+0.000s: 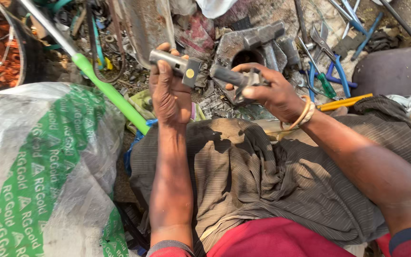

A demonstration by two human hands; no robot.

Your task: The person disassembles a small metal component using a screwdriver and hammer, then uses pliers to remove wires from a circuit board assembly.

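The left hand [169,93] is raised in front of the lap, fingers wrapped tight around a short grey metal cylinder [177,63] that ends in a dark square block with a small yellow dot on its face. The block end points toward the right. Just beside it, the right hand [268,91] grips a dark metal part [236,78], thumb on top and fingers curled beneath; its stubby round end points left toward the cylinder, and the 2 pieces sit close but apart. The far side of the dark part is hidden by the fingers, so its full shape is hard to tell, perhaps a small bracket or clamp. A gold bangle [303,113] circles the right wrist.

Both hands hover over a grey-brown striped cloth [262,176] spread across the lap. Beyond them the ground is strewn with scrap: a heavy grey metal block [250,45] with a round hole, blue-handled pliers [335,71], and a green-handled screwdriver [324,82]. A long bright green handle [112,95] slants down at the left, next to a white and green woven sack [39,166]. A round tub of coppery wire [1,52] sits at the upper left.
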